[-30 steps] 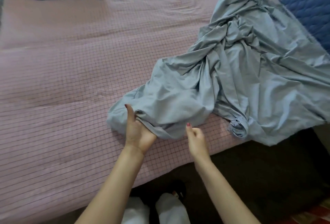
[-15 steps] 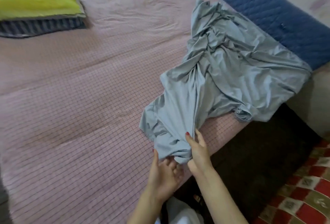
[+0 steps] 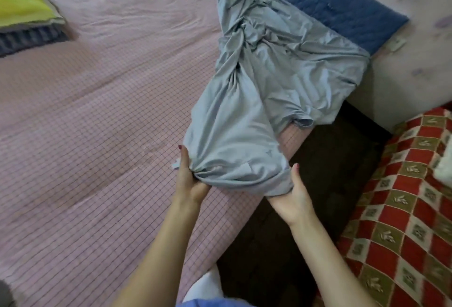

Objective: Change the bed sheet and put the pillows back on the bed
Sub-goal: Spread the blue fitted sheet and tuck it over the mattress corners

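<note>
Crumpled grey-blue cotton bed sheet point(image 3: 264, 101) lay on pink checked bed point(image 3: 97, 135); left hand point(image 3: 188, 177) and right hand point(image 3: 293, 194) gripped near edge, apart. Best: find corner, spread flat.

Pink checked bed point(image 3: 85, 135): crumpled grey-blue sheet point(image 3: 256, 81) near right edge, stacked pillows point(image 3: 22, 13) far left.
</note>
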